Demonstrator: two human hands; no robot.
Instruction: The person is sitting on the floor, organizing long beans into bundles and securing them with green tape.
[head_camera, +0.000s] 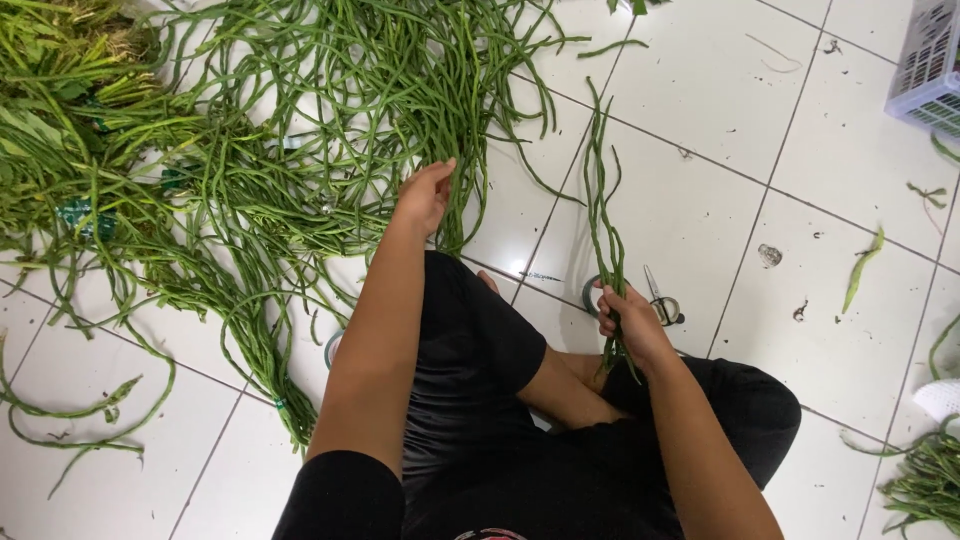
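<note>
The floor (700, 200) is laid with large white tiles with dark grout lines, marked here and there by small dark specks and scuffs. A pair of scissors (660, 298) lies on it, beside a roll of tape (590, 292) that is partly hidden. At the upper right corner stands a white plastic basket (928, 70) with slotted walls, cut off by the frame edge. A single short green pod (863, 268) lies alone on a tile to the right, with a small green scrap (928, 192) further up. At the upper left sits a heap of leafy greens (70, 50). A white rounded thing (940, 398) shows at the right edge, too cropped to tell.
</note>
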